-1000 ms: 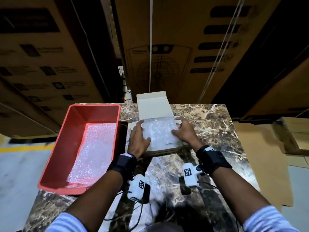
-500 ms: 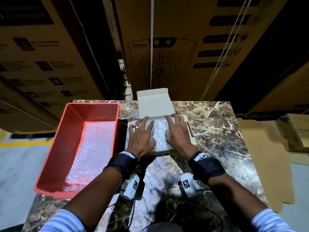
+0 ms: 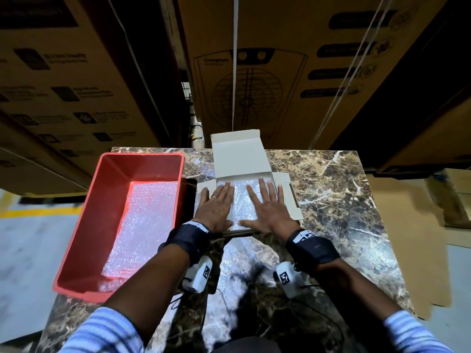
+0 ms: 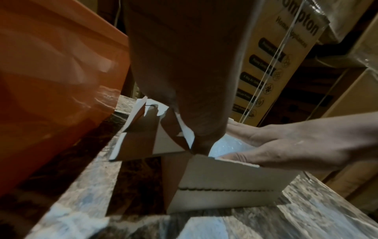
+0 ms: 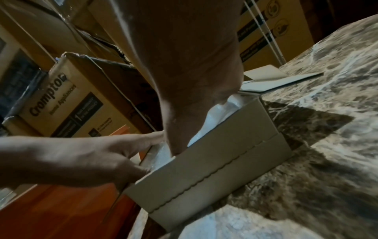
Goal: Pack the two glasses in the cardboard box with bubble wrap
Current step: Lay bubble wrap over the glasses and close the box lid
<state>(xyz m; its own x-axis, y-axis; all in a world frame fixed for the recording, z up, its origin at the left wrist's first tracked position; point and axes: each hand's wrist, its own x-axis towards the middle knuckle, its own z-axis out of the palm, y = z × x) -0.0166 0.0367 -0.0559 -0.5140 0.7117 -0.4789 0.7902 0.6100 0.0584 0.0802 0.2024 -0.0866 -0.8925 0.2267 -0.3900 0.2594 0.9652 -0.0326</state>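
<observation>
Head view, left to right: red plastic bin (image 3: 142,169) at the table's left edge, a sheet of bubble wrap (image 3: 142,225) flat on its floor. Just right of it, small cardboard box (image 3: 239,156) on the marble table (image 3: 336,200), lid flap upright at the far side, side flaps spread out. Inside, more bubble wrap (image 3: 242,202) filling the top of the box; glasses hidden under it, cannot tell where. Left hand (image 3: 216,207) flat on that wrap, fingers straight, pressing, gripping nothing. Right hand (image 3: 267,207) beside it, also flat and spread, pressing the same wrap, thumb along the box's near edge. Beyond the table, 3 large printed cartons (image 3: 254,59) stacked as a wall. Flattened cardboard (image 3: 407,225) on the floor at far right.
</observation>
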